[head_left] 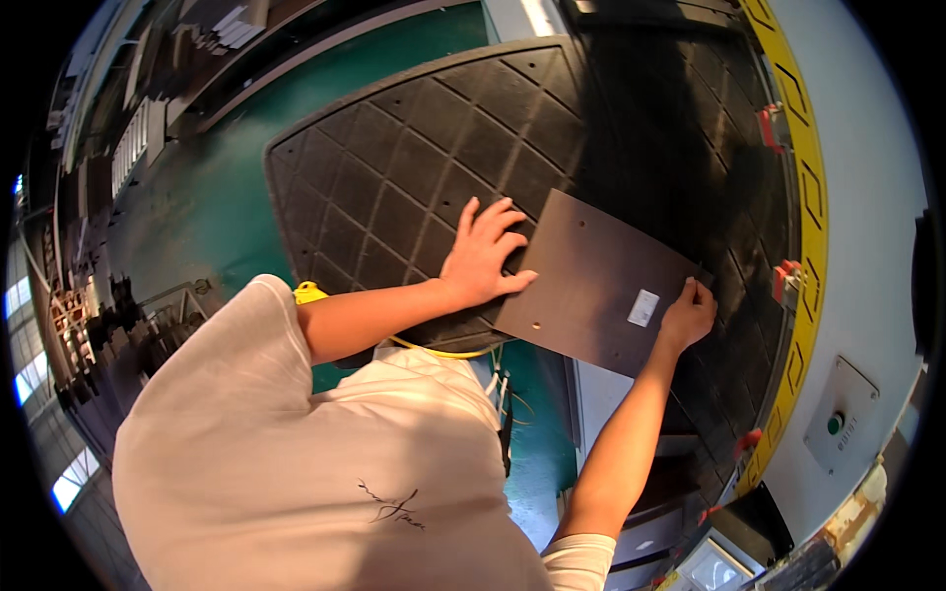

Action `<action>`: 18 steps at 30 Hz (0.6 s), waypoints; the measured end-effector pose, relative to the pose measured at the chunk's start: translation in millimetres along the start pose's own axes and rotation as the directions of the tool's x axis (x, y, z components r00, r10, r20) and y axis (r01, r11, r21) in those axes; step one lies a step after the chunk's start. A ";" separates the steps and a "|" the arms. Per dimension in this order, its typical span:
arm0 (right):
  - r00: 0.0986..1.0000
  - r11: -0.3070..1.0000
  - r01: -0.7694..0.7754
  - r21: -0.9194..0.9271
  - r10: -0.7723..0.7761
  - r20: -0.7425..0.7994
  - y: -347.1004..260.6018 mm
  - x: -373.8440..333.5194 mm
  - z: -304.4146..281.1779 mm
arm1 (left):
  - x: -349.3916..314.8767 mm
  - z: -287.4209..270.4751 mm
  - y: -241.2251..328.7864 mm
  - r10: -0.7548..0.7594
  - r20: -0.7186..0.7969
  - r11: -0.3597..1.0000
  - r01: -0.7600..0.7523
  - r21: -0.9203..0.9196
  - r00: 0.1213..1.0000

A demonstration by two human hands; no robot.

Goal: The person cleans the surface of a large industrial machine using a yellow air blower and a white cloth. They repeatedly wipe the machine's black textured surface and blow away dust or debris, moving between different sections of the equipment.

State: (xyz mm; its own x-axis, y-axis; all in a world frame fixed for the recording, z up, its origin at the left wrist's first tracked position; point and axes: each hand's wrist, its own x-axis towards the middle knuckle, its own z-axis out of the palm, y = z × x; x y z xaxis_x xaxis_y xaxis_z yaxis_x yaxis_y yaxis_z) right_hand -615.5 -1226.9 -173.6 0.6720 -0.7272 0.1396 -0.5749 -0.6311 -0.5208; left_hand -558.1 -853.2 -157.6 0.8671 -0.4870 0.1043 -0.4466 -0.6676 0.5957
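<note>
Here, we see a drilled brown panel (589,278); our right hand (689,315) pinches one edge, our left hand (479,264) splays opposite.

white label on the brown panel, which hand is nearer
Right. The right hand holds the brown panel just right of the white label; the left hand is at the panel's opposite edge.

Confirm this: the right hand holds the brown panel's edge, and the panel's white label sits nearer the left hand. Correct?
Not quite: the head view shows the white label nearer the right hand, which does hold the brown panel by its edge.
</note>
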 end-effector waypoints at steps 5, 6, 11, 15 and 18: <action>0.919 0.930 0.159 0.330 -0.262 0.296 -144.8 -61.6 50.5 | -3.3 -2.3 -3.0 -0.002 -0.049 0.999 0.000 -0.047 0.999; 0.870 0.894 0.232 0.383 -0.367 0.330 -162.3 -65.7 58.0 | -3.9 -4.0 -3.6 -0.004 -0.076 0.994 -0.004 -0.109 0.997; 0.656 0.829 0.348 0.437 -0.548 0.519 -174.5 -59.9 46.7 | 8.0 -8.7 -17.1 -0.201 -0.278 0.927 0.090 -0.365 0.939; 0.376 0.702 0.515 0.492 -0.701 0.606 -130.7 -142.7 -1.8 | 37.9 -12.2 -32.8 -0.145 -0.293 0.961 0.065 -0.267 0.945; 0.225 0.717 0.439 0.541 -0.671 0.706 -92.7 -206.4 -39.0 | 58.6 -9.0 -40.7 -0.059 -0.240 0.971 0.000 -0.237 0.969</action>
State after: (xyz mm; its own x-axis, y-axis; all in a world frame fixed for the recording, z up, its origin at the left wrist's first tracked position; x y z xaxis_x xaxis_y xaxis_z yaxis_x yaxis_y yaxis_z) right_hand -719.2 -1028.9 -121.3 0.8668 0.4504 -0.2138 0.1357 -0.6258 -0.7681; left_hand -487.1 -849.5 -168.6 0.9193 -0.2974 0.2578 -0.3817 -0.5146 0.7677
